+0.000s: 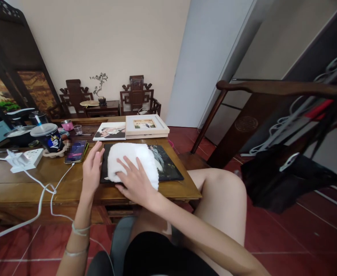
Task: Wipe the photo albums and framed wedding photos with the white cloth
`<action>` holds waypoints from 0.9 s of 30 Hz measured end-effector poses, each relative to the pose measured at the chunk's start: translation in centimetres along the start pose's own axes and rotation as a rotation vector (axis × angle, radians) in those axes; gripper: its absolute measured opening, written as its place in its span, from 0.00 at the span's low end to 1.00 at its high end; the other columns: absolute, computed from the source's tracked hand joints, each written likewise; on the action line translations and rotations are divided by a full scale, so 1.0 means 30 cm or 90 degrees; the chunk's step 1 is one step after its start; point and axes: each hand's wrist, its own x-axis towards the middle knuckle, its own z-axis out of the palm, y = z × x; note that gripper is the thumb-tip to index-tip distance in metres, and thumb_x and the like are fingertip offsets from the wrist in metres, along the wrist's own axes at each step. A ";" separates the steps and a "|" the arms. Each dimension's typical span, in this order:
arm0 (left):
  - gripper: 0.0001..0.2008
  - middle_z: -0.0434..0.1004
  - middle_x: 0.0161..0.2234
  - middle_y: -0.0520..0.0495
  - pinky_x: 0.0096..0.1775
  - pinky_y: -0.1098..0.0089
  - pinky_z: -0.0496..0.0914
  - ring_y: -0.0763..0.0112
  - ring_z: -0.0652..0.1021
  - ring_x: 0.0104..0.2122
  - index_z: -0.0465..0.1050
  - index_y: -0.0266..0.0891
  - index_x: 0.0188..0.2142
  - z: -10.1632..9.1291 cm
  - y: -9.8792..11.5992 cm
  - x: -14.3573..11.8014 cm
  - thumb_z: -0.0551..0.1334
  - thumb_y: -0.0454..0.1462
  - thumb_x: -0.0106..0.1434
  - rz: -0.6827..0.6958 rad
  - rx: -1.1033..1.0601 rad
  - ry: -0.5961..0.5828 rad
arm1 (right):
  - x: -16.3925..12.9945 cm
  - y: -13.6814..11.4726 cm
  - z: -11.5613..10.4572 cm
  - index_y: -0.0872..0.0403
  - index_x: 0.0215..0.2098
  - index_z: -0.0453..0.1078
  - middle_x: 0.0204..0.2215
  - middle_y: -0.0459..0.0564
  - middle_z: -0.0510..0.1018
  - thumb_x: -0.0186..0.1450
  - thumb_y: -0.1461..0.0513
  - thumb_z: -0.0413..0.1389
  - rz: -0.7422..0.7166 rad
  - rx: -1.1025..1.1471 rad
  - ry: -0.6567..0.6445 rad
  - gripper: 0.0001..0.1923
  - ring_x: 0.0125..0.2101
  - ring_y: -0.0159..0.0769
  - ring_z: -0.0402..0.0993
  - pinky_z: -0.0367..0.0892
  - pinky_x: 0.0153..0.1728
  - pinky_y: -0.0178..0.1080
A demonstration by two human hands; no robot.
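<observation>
- Towel, white and folded into a thick pad, sits just left of the frame's centre, lying on a dark photo panel on the wooden table.
- It looks soft and light to me, with a fluffy nap; I judge it would bunch and slide under pressure rather than hold its shape, so a flat palm on top controls it better than a pinch at an edge.
- My right hand lies flat on the towel's near side, fingers spread, pressing down without closing around anything.
- My left hand rests open at the panel's left edge, fingers stretched out, touching the panel or the table beside it; I cannot tell which.
- My hands are apart, the towel's left half between them.
- The panel looks stiff, flat and glossy, likely slippery and easy to scratch or smudge; I judge its edges the safest place to take hold.
- Just above it in the frame lie a loose photo print and a pale framed picture, side by side.
- Left of the panel are a phone with its cable, a lidded cup and a white power strip.
- A dark wooden chair fills the right of the frame.
</observation>
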 end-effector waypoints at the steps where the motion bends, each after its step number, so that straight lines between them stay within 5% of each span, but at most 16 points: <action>1: 0.29 0.59 0.66 0.39 0.52 0.59 0.73 0.52 0.70 0.60 0.63 0.41 0.63 -0.004 0.029 -0.010 0.52 0.53 0.69 0.004 -0.012 0.005 | 0.016 -0.020 -0.001 0.54 0.52 0.71 0.67 0.61 0.58 0.65 0.64 0.56 -0.001 -0.016 0.017 0.17 0.68 0.59 0.46 0.44 0.62 0.68; 5: 0.27 0.52 0.69 0.47 0.50 0.60 0.75 0.52 0.64 0.64 0.57 0.50 0.66 -0.006 0.112 -0.036 0.46 0.52 0.71 0.077 -0.012 0.027 | 0.047 -0.039 -0.056 0.54 0.50 0.73 0.66 0.60 0.60 0.64 0.70 0.50 0.006 -0.020 0.049 0.18 0.66 0.55 0.52 0.52 0.63 0.60; 9: 0.26 0.49 0.70 0.50 0.52 0.60 0.74 0.56 0.59 0.67 0.53 0.53 0.66 0.010 0.079 -0.021 0.40 0.50 0.72 0.099 0.005 0.060 | 0.056 0.011 -0.170 0.53 0.44 0.74 0.56 0.60 0.74 0.62 0.68 0.51 0.043 0.039 0.146 0.15 0.59 0.51 0.66 0.65 0.57 0.53; 14: 0.32 0.55 0.68 0.35 0.52 0.59 0.74 0.52 0.64 0.64 0.51 0.47 0.68 0.032 -0.065 0.010 0.57 0.49 0.68 -0.181 0.031 -0.087 | 0.080 0.132 -0.300 0.53 0.37 0.71 0.33 0.52 0.78 0.65 0.58 0.55 0.203 0.224 0.501 0.07 0.41 0.45 0.76 0.75 0.40 0.47; 19: 0.37 0.59 0.66 0.31 0.52 0.60 0.75 0.55 0.70 0.60 0.48 0.40 0.68 0.082 -0.072 -0.003 0.64 0.41 0.66 -0.395 -0.186 -0.120 | 0.105 0.265 -0.331 0.52 0.41 0.67 0.40 0.49 0.76 0.61 0.57 0.58 0.282 0.510 0.824 0.12 0.45 0.40 0.76 0.77 0.42 0.44; 22: 0.25 0.74 0.55 0.32 0.49 0.58 0.77 0.55 0.79 0.51 0.64 0.35 0.61 0.139 -0.040 -0.021 0.63 0.40 0.67 -0.442 -0.309 -0.150 | 0.097 0.302 -0.288 0.53 0.43 0.67 0.42 0.50 0.77 0.57 0.59 0.60 0.353 0.679 0.885 0.16 0.46 0.39 0.76 0.76 0.47 0.46; 27: 0.13 0.82 0.45 0.37 0.46 0.64 0.78 0.60 0.83 0.43 0.73 0.32 0.49 0.182 -0.059 -0.025 0.62 0.38 0.68 -0.416 -0.316 0.088 | 0.023 0.321 -0.193 0.56 0.41 0.70 0.41 0.52 0.79 0.52 0.60 0.65 0.478 0.867 0.823 0.20 0.45 0.42 0.77 0.76 0.47 0.47</action>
